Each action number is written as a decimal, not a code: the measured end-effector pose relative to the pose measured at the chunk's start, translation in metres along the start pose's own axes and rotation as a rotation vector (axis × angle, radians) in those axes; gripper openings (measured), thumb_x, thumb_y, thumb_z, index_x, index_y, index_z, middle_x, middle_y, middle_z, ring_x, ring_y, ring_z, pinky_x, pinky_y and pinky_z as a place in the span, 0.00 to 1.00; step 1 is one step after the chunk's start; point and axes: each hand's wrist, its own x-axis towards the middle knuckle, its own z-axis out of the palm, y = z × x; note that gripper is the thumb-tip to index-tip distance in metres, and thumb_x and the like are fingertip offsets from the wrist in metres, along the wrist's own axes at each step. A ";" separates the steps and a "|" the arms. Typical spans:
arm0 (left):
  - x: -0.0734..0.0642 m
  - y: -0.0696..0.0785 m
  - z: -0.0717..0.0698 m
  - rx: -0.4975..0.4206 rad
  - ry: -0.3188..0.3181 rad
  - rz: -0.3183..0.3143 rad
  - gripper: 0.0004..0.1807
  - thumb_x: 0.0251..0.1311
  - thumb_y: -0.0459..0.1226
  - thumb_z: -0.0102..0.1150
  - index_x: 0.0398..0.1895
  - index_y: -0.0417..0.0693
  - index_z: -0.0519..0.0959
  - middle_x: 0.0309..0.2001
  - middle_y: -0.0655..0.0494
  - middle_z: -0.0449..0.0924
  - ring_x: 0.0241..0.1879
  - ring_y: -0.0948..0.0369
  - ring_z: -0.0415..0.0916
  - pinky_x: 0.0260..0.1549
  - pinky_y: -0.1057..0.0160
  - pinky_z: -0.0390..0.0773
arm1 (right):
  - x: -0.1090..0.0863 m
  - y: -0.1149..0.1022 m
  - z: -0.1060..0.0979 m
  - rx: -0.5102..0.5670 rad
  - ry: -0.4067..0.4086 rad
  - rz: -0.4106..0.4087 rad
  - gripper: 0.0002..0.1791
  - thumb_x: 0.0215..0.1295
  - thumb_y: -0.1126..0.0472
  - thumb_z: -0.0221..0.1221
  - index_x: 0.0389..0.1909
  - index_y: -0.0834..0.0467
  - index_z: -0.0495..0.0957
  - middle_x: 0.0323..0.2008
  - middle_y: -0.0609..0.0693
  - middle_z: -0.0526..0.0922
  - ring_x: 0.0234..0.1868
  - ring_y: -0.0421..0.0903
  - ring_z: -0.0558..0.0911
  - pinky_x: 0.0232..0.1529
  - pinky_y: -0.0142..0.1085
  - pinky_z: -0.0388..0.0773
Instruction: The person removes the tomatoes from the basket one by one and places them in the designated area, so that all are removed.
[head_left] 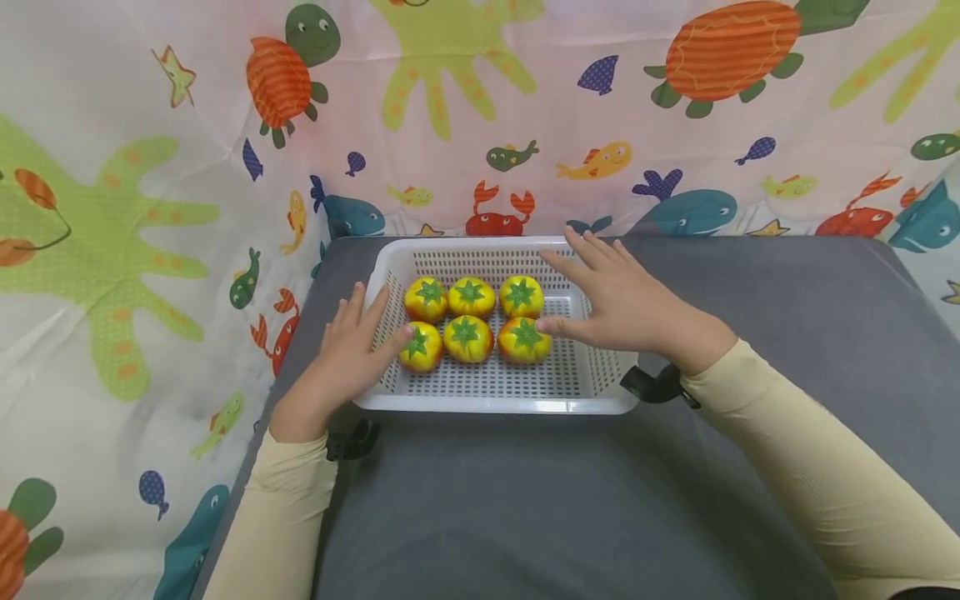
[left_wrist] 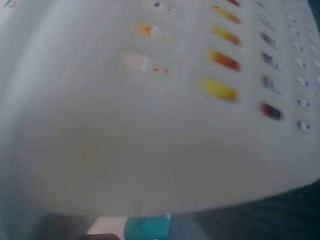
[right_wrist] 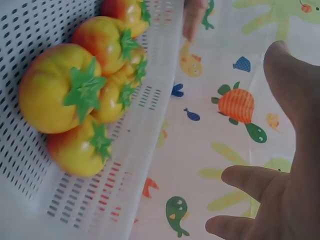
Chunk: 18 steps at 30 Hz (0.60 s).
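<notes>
A white slotted plastic basket (head_left: 495, 406) holds several yellow-and-red tomatoes (head_left: 468, 339) with green star-shaped tops, set in two rows toward its left. My left hand (head_left: 347, 354) is spread at the basket's left end, its thumb overlapping the near-left tomato (head_left: 422, 348) in the head view. Over the right part of the basket, my right hand (head_left: 626, 308) stretches its fingers out, with the thumb tip overlapping the near-right tomato (head_left: 525, 342). The basket's outer wall (left_wrist: 125, 150) fills the left wrist view. Right fingers (right_wrist: 255, 182) show straight and apart in the right wrist view.
The basket stands on a grey cloth-covered table (head_left: 525, 500). A curtain (head_left: 465, 100) printed with sea animals hangs behind the table and along its left side. Dark straps (head_left: 660, 385) sit at both wrists.
</notes>
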 end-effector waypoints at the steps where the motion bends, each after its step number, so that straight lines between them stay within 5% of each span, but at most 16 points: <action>1: 0.000 -0.002 0.001 -0.024 -0.005 -0.007 0.50 0.71 0.70 0.43 0.87 0.65 0.37 0.85 0.50 0.18 0.83 0.36 0.24 0.72 0.22 0.40 | 0.001 -0.001 -0.001 0.009 -0.004 -0.004 0.56 0.63 0.23 0.58 0.86 0.47 0.53 0.86 0.56 0.38 0.85 0.63 0.41 0.81 0.64 0.35; 8: -0.004 -0.012 0.010 -0.130 0.017 -0.060 0.52 0.74 0.66 0.45 0.87 0.60 0.29 0.86 0.49 0.24 0.84 0.41 0.33 0.73 0.26 0.49 | 0.014 -0.009 0.001 0.035 -0.015 -0.027 0.54 0.64 0.26 0.60 0.85 0.47 0.54 0.86 0.58 0.40 0.85 0.61 0.41 0.81 0.64 0.36; 18: -0.002 -0.012 0.015 -0.194 0.069 -0.055 0.52 0.74 0.62 0.50 0.87 0.59 0.32 0.86 0.45 0.40 0.79 0.40 0.53 0.72 0.31 0.61 | 0.032 -0.012 0.009 0.153 -0.035 -0.002 0.50 0.67 0.34 0.64 0.84 0.48 0.58 0.84 0.61 0.50 0.82 0.67 0.52 0.73 0.72 0.58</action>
